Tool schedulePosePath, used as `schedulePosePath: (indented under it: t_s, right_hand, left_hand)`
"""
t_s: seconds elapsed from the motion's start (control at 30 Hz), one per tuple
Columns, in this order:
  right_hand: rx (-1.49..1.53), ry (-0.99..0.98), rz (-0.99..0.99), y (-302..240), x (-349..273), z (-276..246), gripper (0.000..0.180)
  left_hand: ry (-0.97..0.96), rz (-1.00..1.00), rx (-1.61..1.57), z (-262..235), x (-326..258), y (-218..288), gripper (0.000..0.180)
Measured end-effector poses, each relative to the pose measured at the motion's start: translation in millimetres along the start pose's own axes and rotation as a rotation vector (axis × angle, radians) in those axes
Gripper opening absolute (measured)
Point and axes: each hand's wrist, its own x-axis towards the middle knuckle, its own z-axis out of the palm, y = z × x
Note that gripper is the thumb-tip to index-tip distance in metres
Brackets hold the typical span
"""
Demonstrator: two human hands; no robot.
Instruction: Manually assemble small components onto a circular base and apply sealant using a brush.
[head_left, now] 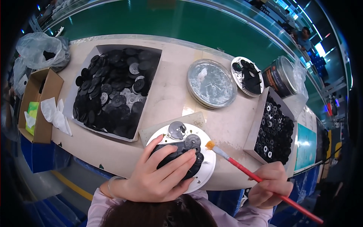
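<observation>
Head view: half-curled left hand point(160, 176) clasps a gear assembly point(193, 142), likely light, stiff, best gripped by its rim point(210, 169). Right hand point(270, 185) pinches a paintbrush point(242, 168).

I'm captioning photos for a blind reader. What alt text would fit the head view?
A left hand lies over a round white plate fitted with dark gears, while the right hand holds a red brush, its bristles by the plate's right edge. On the table, a box of dark discs stands left and a second box of small parts right.
</observation>
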Motion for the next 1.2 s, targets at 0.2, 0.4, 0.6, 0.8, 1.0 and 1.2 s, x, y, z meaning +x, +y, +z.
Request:
schedulePosePath:
  t_s: [0.2, 0.4, 0.6, 0.8, 1.0, 1.2]
  right_hand:
    - [-0.058, -0.043, -0.053, -3, -5, 8, 0.018]
    - [0.03, -0.208, -0.03, -4, -5, 1, 0.014]
    - [0.046, -0.02, 0.103, -2, 3, 16, 0.023]
    - [0.071, 0.129, 0.222, -9, -4, 14, 0.027]
    - [0.111, 0.023, 0.264, -10, -4, 14, 0.028]
    - [0.138, 0.156, 0.292, -10, -4, 21, 0.03]
  left_hand:
    - [-0.007, -0.001, 0.004, -1, 1, 0, 0.034]
    - [0.009, -0.001, -0.015, 1, 0, -2, 0.034]
    - [0.014, -0.006, -0.03, 0, 0, -2, 0.034]
    - [0.015, 0.006, -0.052, 0, 1, -2, 0.034]
    - [-0.003, -0.009, -0.034, 0, 0, -2, 0.033]
    - [-0.012, -0.012, -0.024, 0, 3, -2, 0.033]
